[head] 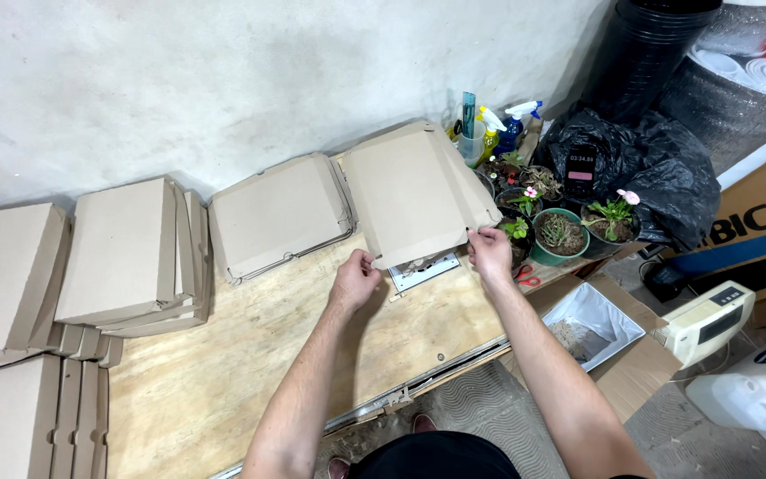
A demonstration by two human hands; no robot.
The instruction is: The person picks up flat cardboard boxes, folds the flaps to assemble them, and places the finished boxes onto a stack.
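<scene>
— What have you got in your hands there?

— You're holding a flat cardboard box (414, 191), plain brown and matte, at its near edge. Your left hand (355, 279) pinches the near left corner, fingers curled tight on the card; your right hand (489, 251) grips the near right corner the same way. Both forearms reach straight out over the plywood table (250, 372), pale and grainy.

— Where does the box sit?

— At the far side of the table, tilted up towards the rough white wall (223, 80), over a small white tray (423, 270). A stack of similar boxes (278, 215) lies just to its left, and potted plants (569, 231) stand just beside your right hand.
</scene>
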